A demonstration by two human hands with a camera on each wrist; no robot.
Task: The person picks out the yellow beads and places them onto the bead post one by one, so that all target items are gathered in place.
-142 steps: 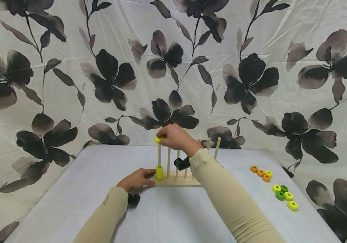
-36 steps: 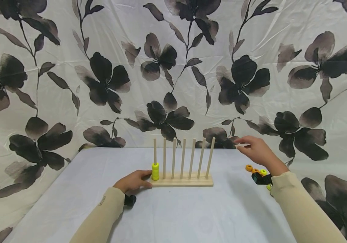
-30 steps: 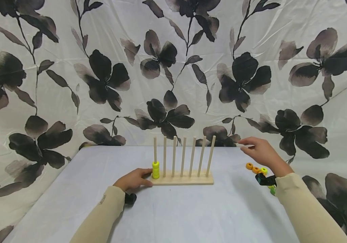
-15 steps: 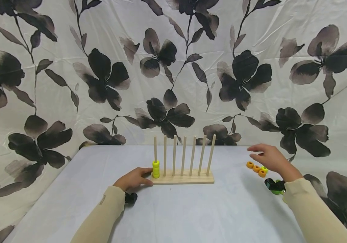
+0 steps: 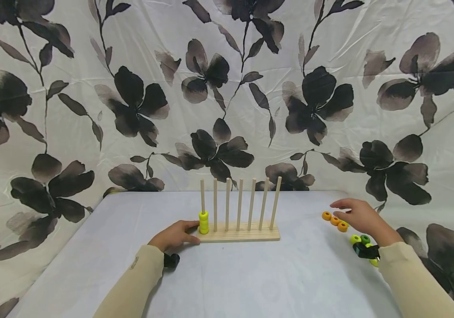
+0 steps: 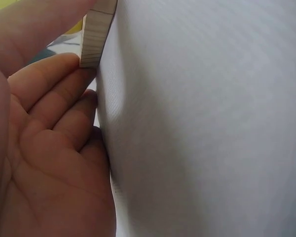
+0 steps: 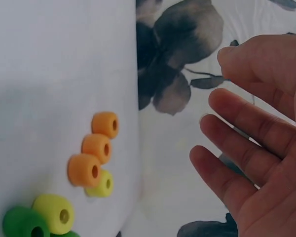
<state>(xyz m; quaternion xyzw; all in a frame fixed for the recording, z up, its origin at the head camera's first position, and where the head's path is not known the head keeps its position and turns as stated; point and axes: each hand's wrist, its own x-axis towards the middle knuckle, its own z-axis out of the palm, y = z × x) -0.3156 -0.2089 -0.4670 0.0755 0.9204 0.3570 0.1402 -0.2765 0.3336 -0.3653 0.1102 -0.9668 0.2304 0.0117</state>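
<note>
Left hand [image 5: 176, 234] pinching wooden rack [image 5: 232, 236] by its end, right hand [image 5: 360, 215] (loose-fingered, empty) hovering near orange beads [image 5: 334, 221]

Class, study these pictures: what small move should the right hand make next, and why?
Probably lower the open, empty right hand and pinch the small, round yellow bead beside the three round orange beads: only yellow beads sit on the pale wooden peg rack, and the left hand holds that rack's end.

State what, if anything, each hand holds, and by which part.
The left hand holds the wooden base by its left end; the right hand holds nothing.
</note>
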